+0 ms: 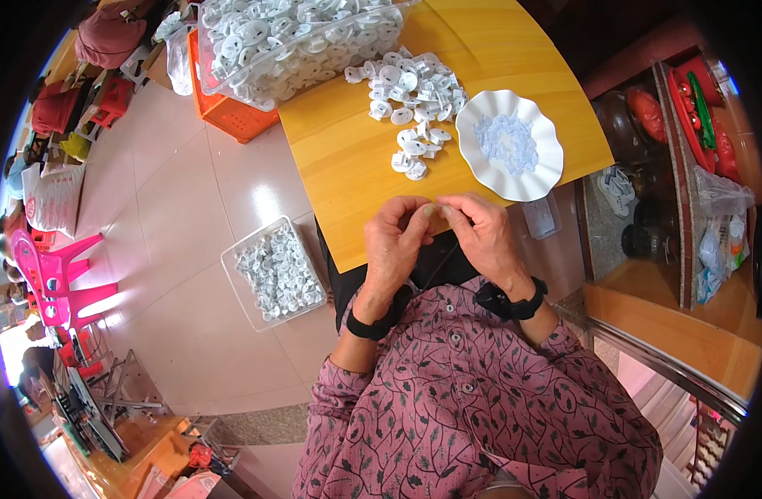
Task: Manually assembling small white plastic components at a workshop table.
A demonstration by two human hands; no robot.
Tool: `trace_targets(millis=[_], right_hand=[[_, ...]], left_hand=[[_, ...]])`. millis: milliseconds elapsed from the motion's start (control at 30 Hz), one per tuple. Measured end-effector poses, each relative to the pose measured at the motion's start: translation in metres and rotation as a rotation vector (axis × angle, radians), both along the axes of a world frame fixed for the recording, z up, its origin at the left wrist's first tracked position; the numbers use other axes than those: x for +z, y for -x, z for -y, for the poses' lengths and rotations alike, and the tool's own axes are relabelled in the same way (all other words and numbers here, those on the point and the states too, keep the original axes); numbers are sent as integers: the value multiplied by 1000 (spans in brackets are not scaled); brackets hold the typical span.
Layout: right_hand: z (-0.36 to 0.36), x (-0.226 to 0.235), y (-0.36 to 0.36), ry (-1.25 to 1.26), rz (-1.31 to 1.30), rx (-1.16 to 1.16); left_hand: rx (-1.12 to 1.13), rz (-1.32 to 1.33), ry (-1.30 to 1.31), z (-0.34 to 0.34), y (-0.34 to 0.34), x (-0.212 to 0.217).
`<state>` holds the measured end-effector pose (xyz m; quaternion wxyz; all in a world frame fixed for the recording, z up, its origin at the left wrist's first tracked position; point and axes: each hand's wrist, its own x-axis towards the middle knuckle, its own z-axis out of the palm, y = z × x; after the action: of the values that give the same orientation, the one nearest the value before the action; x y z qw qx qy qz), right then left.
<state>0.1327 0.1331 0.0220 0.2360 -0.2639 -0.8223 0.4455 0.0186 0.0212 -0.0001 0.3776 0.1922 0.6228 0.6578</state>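
My left hand (397,239) and my right hand (482,233) meet fingertip to fingertip just over the near edge of the wooden table. Thumbs and forefingers are pinched together on both; whatever they hold is too small and too covered to make out. Beyond my right hand stands a white scalloped dish (549,156) holding many small, clear bluish plastic pieces (505,143). A loose heap of white round plastic parts (418,90) lies on the tabletop (335,158) ahead of my hands, with several strays toward me.
At the far left, a clear bin (302,76) full of white parts rests by an orange crate (239,118). On the floor to my left sits another clear tub (252,309) of white parts. A shelf cabinet (684,208) stands at right, a pink plastic stool (61,279) farther left.
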Motion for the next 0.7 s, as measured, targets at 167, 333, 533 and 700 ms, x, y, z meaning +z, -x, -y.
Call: trace_targets(millis=[167, 333, 533, 700], right_hand=[[1, 3, 1, -91, 0, 52], [7, 7, 3, 53, -130, -71], [10, 14, 5, -301, -201, -42], [11, 5, 7, -378, -212, -25]], left_hand=[[-36, -3, 17, 0, 0, -1], [-12, 160, 21, 1, 3, 7], [25, 205, 0, 2, 3, 9], [17, 204, -36, 1, -1, 9]])
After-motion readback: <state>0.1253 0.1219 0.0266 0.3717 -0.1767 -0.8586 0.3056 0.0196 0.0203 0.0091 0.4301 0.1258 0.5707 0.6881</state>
